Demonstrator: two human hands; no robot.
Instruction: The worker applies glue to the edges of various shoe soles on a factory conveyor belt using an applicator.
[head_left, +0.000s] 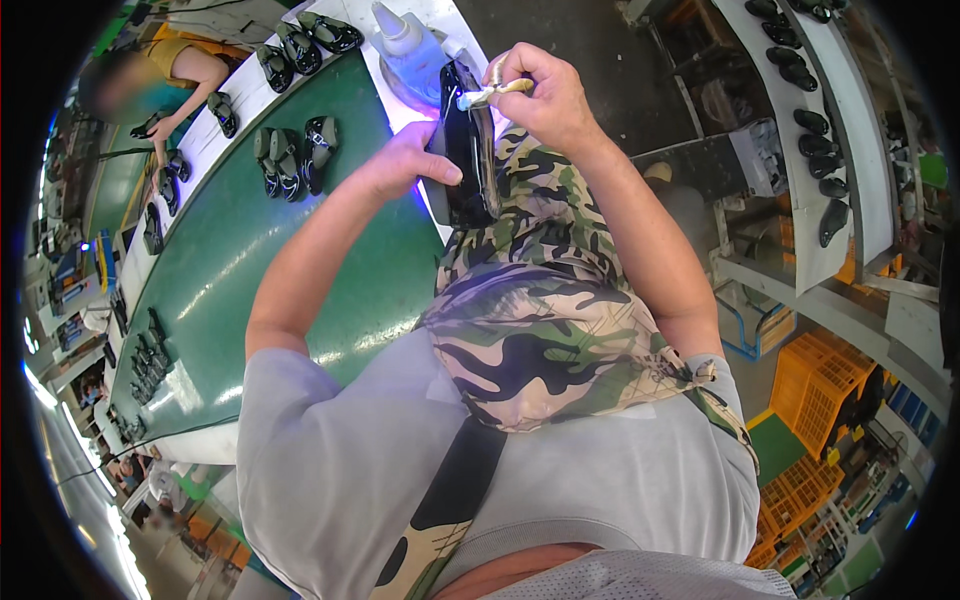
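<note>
My left hand [412, 165] grips a glossy black shoe [467, 150], thumb across its near side, over the edge of the white-topped bench. In my right hand [548, 95], fingers are pinched on a small pale brush-like tool [485, 95] whose whitish tip meets the shoe's upper near its far end. Just beyond the shoe stands a translucent squeeze bottle [412, 62] with a pointed white nozzle, lit bluish. The shoe's far side and the grip's inner fingers are hidden.
A green belt [330, 255] on my left carries black shoes [290, 160]; more stand along its white border. Across it, a person's arm [190, 105] reaches toward shoes. At right, a white rack [800, 230] holds dark shoe parts [818, 145]. Orange crates [815, 385] stand lower right.
</note>
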